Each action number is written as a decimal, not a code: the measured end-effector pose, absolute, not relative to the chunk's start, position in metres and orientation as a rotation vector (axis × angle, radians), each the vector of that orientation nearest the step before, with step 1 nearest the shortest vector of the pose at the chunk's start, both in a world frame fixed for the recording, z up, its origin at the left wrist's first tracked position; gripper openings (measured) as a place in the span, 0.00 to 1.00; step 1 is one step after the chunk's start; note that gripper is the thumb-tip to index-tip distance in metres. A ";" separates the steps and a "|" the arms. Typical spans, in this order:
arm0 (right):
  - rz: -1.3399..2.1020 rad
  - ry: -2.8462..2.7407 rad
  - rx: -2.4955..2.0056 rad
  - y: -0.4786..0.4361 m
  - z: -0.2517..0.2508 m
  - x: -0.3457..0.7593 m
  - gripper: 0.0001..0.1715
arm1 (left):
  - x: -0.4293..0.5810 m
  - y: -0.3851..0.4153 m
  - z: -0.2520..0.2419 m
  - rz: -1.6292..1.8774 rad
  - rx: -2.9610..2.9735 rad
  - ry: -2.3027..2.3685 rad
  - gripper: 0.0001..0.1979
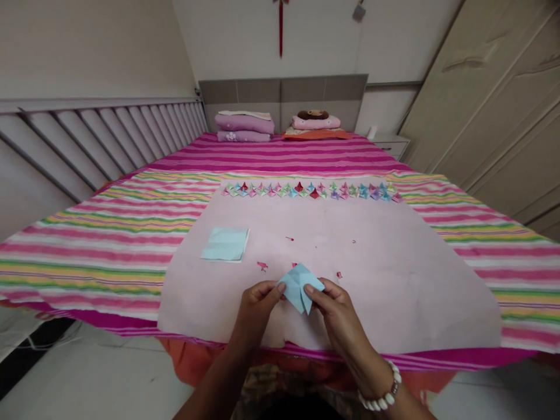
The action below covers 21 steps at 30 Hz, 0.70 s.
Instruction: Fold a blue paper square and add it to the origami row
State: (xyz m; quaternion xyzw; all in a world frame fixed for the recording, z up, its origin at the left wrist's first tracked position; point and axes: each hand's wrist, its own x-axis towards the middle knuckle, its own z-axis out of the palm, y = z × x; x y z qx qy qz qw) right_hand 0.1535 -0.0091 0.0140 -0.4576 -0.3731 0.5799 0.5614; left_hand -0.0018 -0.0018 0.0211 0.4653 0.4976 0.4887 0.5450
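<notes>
A light-blue sheet of origami paper [298, 283], folded to a diamond with a split lower point, is held up between my two hands over the pale sheet [394, 291]. My left hand [261, 298] pinches its left corner between thumb and fingers. On the other side, my right hand [333, 298] grips the right corner, its thumb lying on the front face. A stack of light-blue square paper [225, 244] lies to the left, beyond my left hand. Small red scraps [262, 266] are scattered around the folded paper.
Rows of small folded paper pieces [298, 187] in many colours line the far edge of the pale sheet. A striped bedspread [100, 239] lies beneath it. Folded bedding [245, 126] is piled by the headboard [280, 99]. A railing [109, 140] runs along the left side.
</notes>
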 end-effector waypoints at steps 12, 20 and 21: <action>1.354 -0.860 -1.060 -0.010 0.017 0.152 0.14 | 0.002 -0.002 0.025 1.215 1.142 0.996 0.07; 1.356 -0.833 -1.087 -0.007 0.016 0.154 0.17 | 0.005 0.000 0.024 1.212 1.095 1.052 0.14; 1.360 -0.826 -1.087 -0.007 0.016 0.155 0.17 | 0.005 0.000 0.024 1.206 1.043 1.045 0.18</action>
